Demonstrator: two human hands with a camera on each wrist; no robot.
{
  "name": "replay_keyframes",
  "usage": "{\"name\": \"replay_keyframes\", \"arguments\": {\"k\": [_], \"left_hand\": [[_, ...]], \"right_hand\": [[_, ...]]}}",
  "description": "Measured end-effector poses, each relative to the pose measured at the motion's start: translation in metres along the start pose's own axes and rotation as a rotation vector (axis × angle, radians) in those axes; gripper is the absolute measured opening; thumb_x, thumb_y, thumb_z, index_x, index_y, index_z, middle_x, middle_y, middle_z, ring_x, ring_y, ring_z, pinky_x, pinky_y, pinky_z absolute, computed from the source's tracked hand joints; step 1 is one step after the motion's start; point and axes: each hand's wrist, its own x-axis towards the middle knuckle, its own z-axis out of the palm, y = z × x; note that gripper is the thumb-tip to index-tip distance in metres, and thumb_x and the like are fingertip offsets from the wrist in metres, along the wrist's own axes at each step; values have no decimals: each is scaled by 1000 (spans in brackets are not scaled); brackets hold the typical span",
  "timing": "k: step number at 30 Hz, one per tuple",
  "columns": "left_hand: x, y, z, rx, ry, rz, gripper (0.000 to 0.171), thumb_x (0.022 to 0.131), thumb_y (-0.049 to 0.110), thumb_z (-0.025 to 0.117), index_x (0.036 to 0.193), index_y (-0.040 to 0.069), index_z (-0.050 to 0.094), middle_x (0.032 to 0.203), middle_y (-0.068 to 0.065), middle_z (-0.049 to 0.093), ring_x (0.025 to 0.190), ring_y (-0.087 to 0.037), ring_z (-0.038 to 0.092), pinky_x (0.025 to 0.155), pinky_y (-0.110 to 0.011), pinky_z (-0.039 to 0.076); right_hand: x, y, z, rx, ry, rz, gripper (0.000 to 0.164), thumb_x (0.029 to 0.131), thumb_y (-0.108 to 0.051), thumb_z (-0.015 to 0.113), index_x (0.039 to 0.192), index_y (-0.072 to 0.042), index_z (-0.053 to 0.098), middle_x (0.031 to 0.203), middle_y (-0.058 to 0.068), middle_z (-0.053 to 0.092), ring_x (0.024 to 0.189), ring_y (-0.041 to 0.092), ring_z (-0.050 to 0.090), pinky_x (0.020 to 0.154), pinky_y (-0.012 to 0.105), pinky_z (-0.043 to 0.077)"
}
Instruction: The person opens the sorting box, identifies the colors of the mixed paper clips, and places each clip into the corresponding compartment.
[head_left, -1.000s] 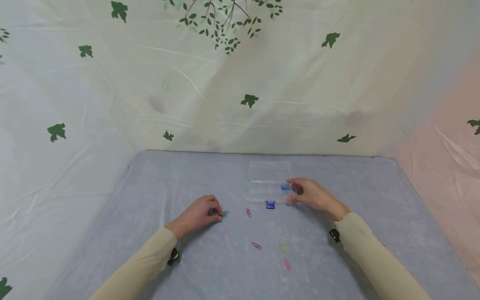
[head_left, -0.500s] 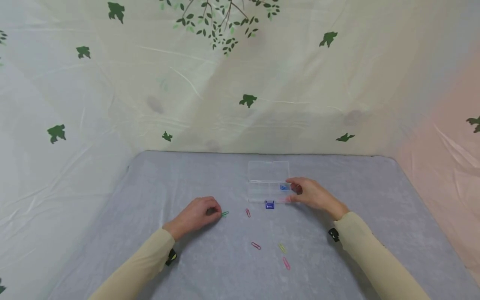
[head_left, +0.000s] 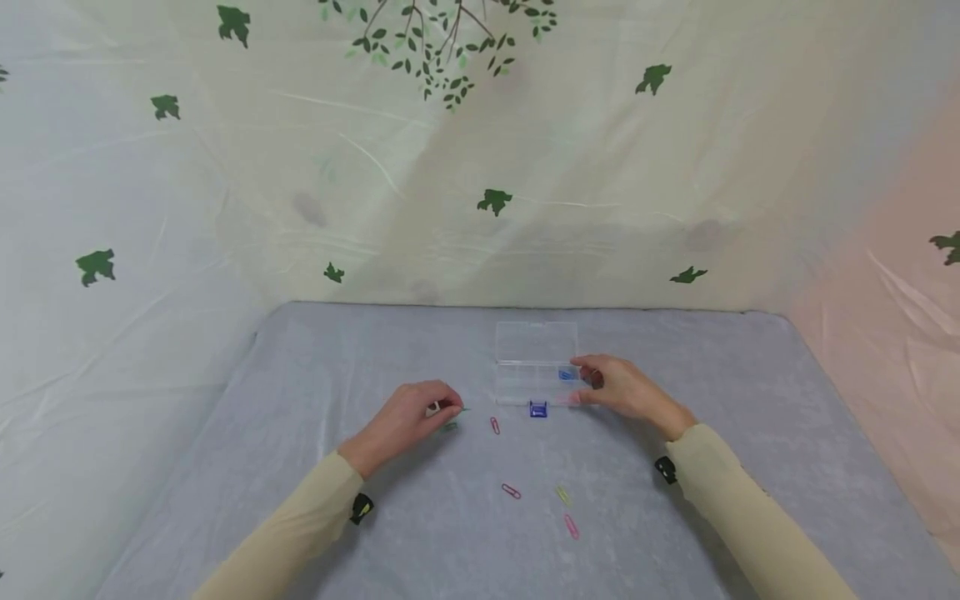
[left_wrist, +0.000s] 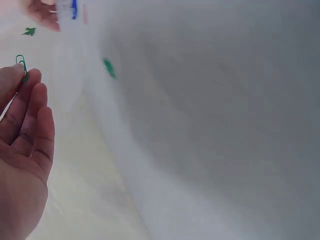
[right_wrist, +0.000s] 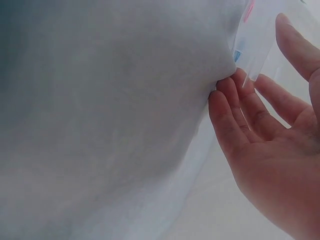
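Between thumb and index finger my left hand (head_left: 405,417) pinches a green paper clip (left_wrist: 20,59), raised off the cloth. A second green paper clip (head_left: 451,427) lies just below that hand. My right hand (head_left: 628,390) holds the right end of a clear plastic box (head_left: 525,385), thumb at the front edge and index finger by the hinge side. The box's lid (head_left: 536,342) is folded back. Blue paper clips (head_left: 567,375) lie in its right rear compartment, and a blue latch (head_left: 538,409) hangs at the front. Fingertips meet the box's end wall in the right wrist view.
A red paper clip (head_left: 495,426) lies left of the latch. Nearer the front are another red clip (head_left: 511,492), a yellow clip (head_left: 563,496) and a pink clip (head_left: 572,527). Grey cloth (head_left: 337,358) covers the table; a leaf-printed sheet (head_left: 420,208) hangs behind.
My left hand has picked up one green paper clip and moved up and to the right with it, leaving the other on the cloth. The right hand stays at the box.
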Motion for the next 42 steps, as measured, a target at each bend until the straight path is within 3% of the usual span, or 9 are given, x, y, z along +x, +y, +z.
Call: {"name": "replay_keyframes", "arguments": {"k": [5, 12, 18, 27, 32, 42], "left_hand": [[11, 11, 5, -41, 56, 49, 7, 99, 13, 71, 102, 7, 75, 95, 4, 72, 87, -8, 65, 81, -33, 59], [28, 23, 15, -46, 150, 112, 5, 100, 12, 71, 101, 10, 74, 96, 2, 73, 86, -11, 65, 79, -37, 60], [42, 32, 22, -23, 180, 122, 6, 99, 13, 71, 102, 11, 75, 97, 1, 74, 88, -14, 66, 81, -34, 57], [65, 39, 37, 0, 136, 51, 9, 100, 18, 71, 105, 12, 75, 102, 1, 74, 102, -20, 67, 92, -39, 55], [79, 41, 45, 7, 127, 47, 10, 100, 19, 71, 104, 12, 76, 103, -1, 75, 101, -24, 68, 92, -41, 54], [107, 45, 58, 57, 73, -29, 13, 102, 21, 69, 107, 13, 78, 107, 0, 75, 104, -21, 67, 95, -38, 53]], "right_hand": [[0, -1, 0, 8, -3, 6, 62, 92, -22, 81, 143, 4, 57, 117, 12, 68, 99, 23, 58, 89, 44, 51], [0, 0, 0, 6, 4, -6, 62, 93, -24, 81, 142, 4, 58, 118, 14, 69, 101, 24, 60, 90, 47, 52], [-1, 1, 0, 11, 9, -9, 61, 93, -24, 81, 142, 5, 57, 119, 14, 69, 103, 25, 61, 92, 49, 52], [0, 1, 1, 4, 9, -6, 61, 92, -23, 81, 142, 4, 58, 118, 13, 69, 103, 25, 62, 93, 48, 53], [-1, -1, -1, 0, 8, 0, 61, 93, -24, 81, 142, 4, 58, 116, 12, 69, 101, 24, 60, 91, 47, 52], [-1, 0, 2, 7, 26, -15, 62, 93, -25, 81, 142, 4, 58, 115, 12, 69, 99, 23, 60, 89, 45, 52]]}}
